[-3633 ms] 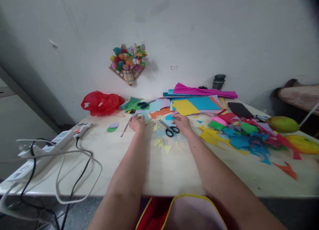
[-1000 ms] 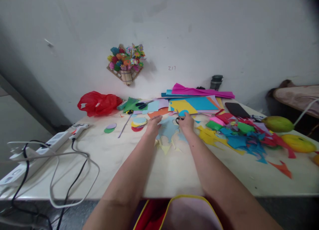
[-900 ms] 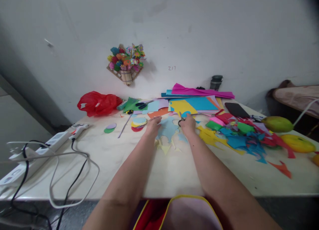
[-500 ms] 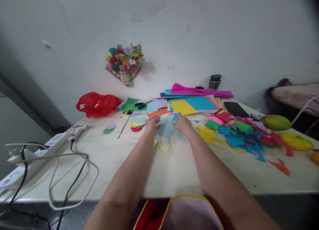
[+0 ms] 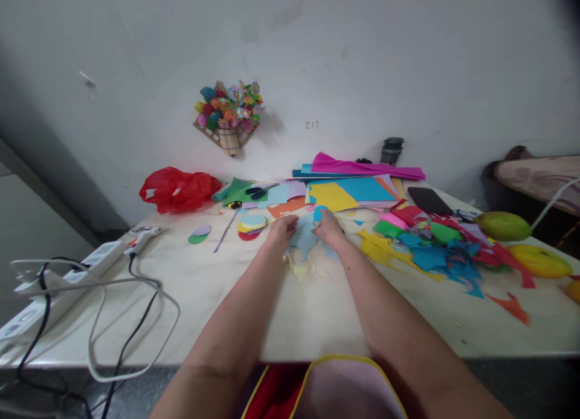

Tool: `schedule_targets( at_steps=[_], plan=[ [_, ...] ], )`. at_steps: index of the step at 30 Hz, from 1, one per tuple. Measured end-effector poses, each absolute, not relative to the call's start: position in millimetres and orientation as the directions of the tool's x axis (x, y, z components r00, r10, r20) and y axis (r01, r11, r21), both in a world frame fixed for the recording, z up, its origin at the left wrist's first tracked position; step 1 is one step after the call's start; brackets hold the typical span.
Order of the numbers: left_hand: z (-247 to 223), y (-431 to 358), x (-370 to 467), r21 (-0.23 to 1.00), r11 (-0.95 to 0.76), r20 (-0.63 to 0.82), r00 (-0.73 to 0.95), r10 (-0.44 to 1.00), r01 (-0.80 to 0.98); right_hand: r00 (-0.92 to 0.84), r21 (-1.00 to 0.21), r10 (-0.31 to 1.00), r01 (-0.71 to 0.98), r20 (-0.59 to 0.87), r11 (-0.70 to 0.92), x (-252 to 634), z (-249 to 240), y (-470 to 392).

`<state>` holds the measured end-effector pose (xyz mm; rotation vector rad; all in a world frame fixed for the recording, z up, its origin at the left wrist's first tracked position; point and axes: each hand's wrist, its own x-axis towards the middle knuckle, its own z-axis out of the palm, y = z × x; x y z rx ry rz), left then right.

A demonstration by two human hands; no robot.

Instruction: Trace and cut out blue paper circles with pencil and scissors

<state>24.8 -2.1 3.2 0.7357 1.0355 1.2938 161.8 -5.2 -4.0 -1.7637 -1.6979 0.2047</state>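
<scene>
Blue paper circle (image 5: 319,213) stands above the middle of the desk (image 5: 312,322), pinched at its edge by the fingers of the right hand (image 5: 330,228), probably to leave most of its face free. The left hand (image 5: 281,230) is by the light blue offcut (image 5: 304,231); whether its fingers grip, I cannot tell. The stacked circles (image 5: 252,221) lie left of the 2 hands, well apart from the colored scraps (image 5: 430,257) at right, likely to avoid mixing.

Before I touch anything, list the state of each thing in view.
Left hand: fingers loosely open
Right hand: pinching
Blue circle: held
Pale blue paper: cut, jagged
Round papers: stacked
Back scissors: lying down, blades unclear
Red bag: crumpled
Power strip: plugged into
Dark cup: upright
</scene>
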Motion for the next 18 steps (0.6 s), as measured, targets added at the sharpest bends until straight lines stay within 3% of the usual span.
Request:
schedule_targets(
  at_steps=[3,6,12,18],
  plan=[
    [1.1,-1.4,25.3,0.899,0.165,-0.199,-0.042,0.979,-0.407,0.103,-0.421,0.960,0.907,0.262,0.018,158.0,-1.2,-11.3],
    [-2.8,-0.3,28.0,0.912,0.140,-0.179,-0.066,0.982,-0.385,0.082,-0.373,0.970,0.928,0.230,0.010,154.2,0.3,-14.3],
    [-11.5,1.4,32.7,0.910,0.066,-0.112,-0.090,0.990,-0.410,0.109,-0.511,0.958,0.858,0.267,0.045,153.4,-8.4,-2.0],
    [-11.0,1.4,31.8,0.905,-0.040,-0.008,-0.113,0.994,-0.424,0.213,-0.608,0.796,0.760,0.567,0.230,159.1,-8.7,3.0]
  ],
)
